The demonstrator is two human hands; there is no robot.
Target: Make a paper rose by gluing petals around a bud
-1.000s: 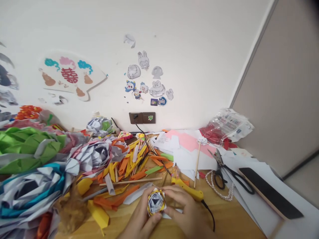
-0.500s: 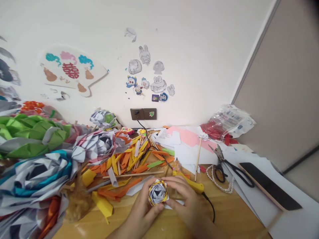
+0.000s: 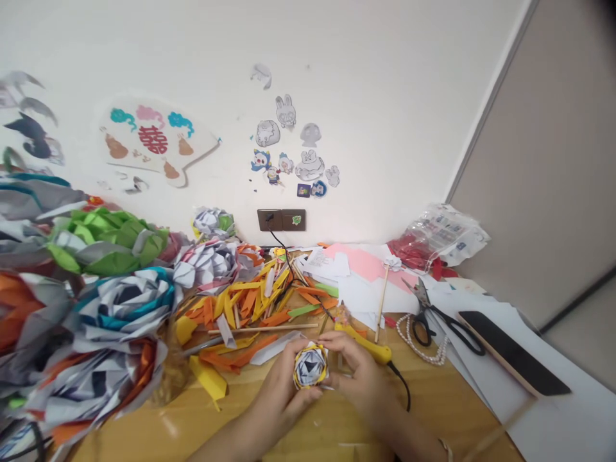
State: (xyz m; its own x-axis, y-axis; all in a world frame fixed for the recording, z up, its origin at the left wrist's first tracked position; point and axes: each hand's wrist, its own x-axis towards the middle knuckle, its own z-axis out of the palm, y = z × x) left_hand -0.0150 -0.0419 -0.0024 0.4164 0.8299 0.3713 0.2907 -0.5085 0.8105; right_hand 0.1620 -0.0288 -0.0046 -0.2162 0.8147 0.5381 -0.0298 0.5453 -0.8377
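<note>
A small folded paper flower [image 3: 310, 366], white and grey with a yellow rim, faces up between my two hands above the table. My left hand [image 3: 285, 384] wraps round its left side, the thumb along the lower edge. On the right, my right hand [image 3: 355, 371] pinches the flower's outer edge with thumb and fingertips. Just behind the right hand lies a yellow hot glue gun [image 3: 368, 345] with a black cord. Loose folded paper strips [image 3: 250, 307] in orange, yellow, white and green are heaped beyond my hands.
Large paper flowers [image 3: 128, 298] crowd the left side. To the right lie black-handled scissors [image 3: 423, 314], a bead string [image 3: 423, 351], a dark phone-like slab [image 3: 513, 353] and white paper sheets [image 3: 568, 410]. A wall socket [image 3: 282, 220] holds a plugged black cord. Wooden sticks [image 3: 269, 335] lie among the strips.
My view has turned slightly left, showing more of the large flowers. Both hands still hold the small flower, and the right fingers have shifted a little along its edge.
</note>
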